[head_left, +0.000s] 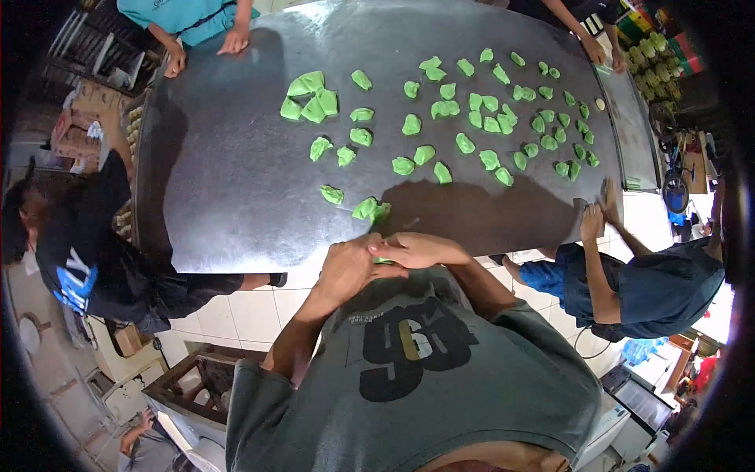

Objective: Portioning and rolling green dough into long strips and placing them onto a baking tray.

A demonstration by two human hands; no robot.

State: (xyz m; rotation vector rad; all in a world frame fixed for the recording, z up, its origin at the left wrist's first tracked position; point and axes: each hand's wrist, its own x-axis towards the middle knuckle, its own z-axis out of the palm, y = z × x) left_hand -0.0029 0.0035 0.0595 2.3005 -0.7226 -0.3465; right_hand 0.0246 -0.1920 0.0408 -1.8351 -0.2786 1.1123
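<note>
At the near edge of the metal table [236, 185], my two hands meet around a piece of green dough [382, 260]. Only a sliver of that piece shows between the fingers. My left hand [344, 267] is closed against it from the left. From the other side, my right hand [423, 248] lies over it with the fingers pressed together. Just beyond the hands sits a small clump of green dough [366, 208], and a single lump [332, 194] lies to its left. Several more pieces [465, 143] are scattered across the middle and right of the tabletop.
Larger green chunks [314, 98] form a ring on the far side. A small pale ball [600, 103] lies near the right edge. People stand around the table: a teal shirt [185, 17] at far left, dark shirts left [94, 244] and right [661, 287], another's hands [605, 53] at far right.
</note>
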